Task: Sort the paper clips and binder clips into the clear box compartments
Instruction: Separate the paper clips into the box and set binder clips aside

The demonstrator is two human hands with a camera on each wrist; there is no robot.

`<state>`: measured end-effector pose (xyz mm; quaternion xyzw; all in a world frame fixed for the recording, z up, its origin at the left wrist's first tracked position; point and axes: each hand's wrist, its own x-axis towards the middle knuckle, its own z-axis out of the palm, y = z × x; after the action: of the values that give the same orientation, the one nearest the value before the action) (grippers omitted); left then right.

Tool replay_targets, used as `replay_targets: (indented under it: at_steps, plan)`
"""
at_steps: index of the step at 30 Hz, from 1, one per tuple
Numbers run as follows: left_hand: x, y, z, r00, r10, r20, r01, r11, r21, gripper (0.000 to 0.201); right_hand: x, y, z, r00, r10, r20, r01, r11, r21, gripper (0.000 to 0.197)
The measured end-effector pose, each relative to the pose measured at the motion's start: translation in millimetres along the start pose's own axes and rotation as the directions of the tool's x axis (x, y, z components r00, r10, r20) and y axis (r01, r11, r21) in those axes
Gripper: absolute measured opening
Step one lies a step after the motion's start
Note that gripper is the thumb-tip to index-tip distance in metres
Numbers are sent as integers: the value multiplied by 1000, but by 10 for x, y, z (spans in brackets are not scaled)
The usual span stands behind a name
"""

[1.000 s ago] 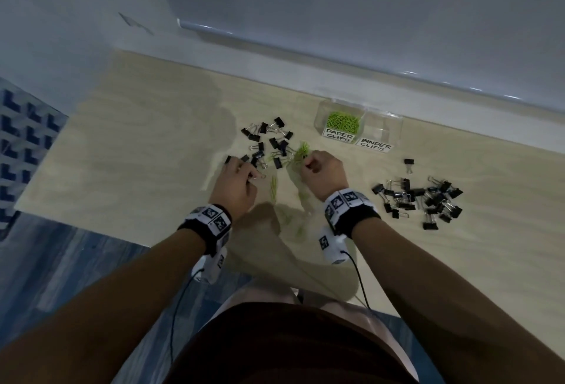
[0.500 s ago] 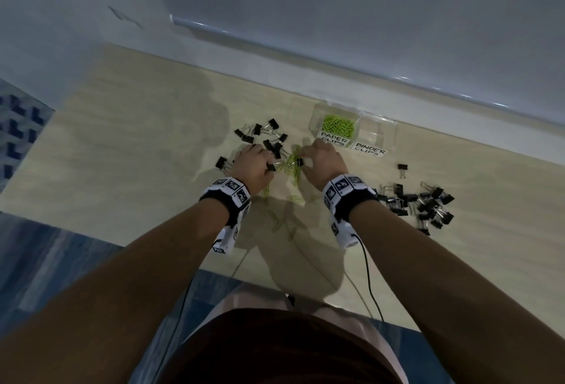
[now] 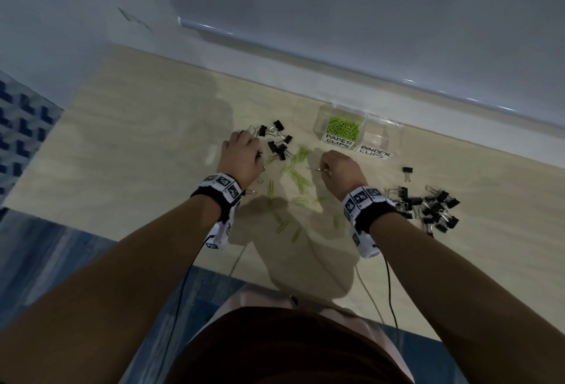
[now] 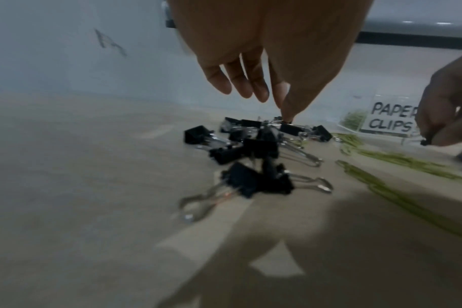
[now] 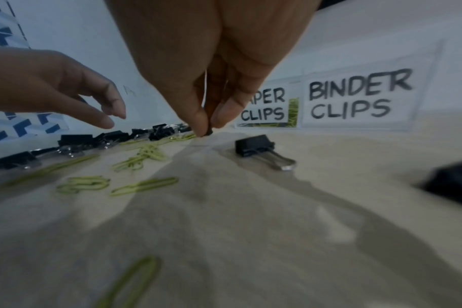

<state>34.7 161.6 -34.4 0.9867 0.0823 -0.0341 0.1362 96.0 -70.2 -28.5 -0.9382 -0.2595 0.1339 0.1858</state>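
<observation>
My left hand (image 3: pixel 241 157) hangs over the left heap of binder clips (image 3: pixel 276 142), fingers loosely spread and pointing down; thumb and forefinger come together on a clip at the top of the heap, though I can't tell whether they have closed on it or only touch it. Right of that heap the green paper clips (image 3: pixel 295 174) lie scattered down the table (image 3: pixel 137 151), most with their long axis running away from me toward the box (image 3: pixel 356 135). My right hand (image 3: pixel 339 171) is pinching one small binder clip (image 5: pixel 208 131) between thumb and fingertips, just off the table. The box sits ahead and slightly right of this hand, nearer to it than to the left, and its right compartment, labelled BINDER CLIPS, looks empty, so I judge the carry is forward and a little right. A second heap of binder clips (image 3: pixel 428 207) lies far right. The head view shows the layout and the wire handle at my right fingers; the right wrist view shows the black tip of the pinched clip and a lone clip (image 5: pixel 261 149) lying before the box.
</observation>
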Motion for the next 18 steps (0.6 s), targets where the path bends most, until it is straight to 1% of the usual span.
replay_targets:
  at_steps: [1,2,4,6,8,9,12,16,18]
  plan:
    - [22,67,25,1000,5,25,-6,999,39,20,-54,62,-19,999,13,-52,-13,1000,-1,7]
    - [37,123,56,999,-15,44,12,998,66,21,-105,131,-44,995,42,-88,-42,999,3,6]
    - [53,179,118,991,-108,73,102,992,80,23,-204,281,-97,988,110,-107,-110,994,3,4]
    - [58,183,155,980,-186,76,183,982,52,23,-275,395,-130,988,148,-42,-149,989,-21,4]
    - [60,191,145,973,-219,68,218,976,23,18,-273,419,-156,989,141,41,-139,989,-42,10]
    - [53,197,134,971,-226,73,225,974,13,14,-240,395,-168,990,133,55,-131,991,-34,14]
    - [-3,232,118,978,-189,89,189,982,1,12,-52,180,-195,993,91,72,-90,996,-11,28]
    - [-109,259,150,988,-120,101,119,993,14,12,242,-189,-104,974,2,227,14,997,-70,50]
    - [-138,278,157,989,-97,108,94,995,35,12,297,-283,-33,957,-10,291,46,992,-114,55]
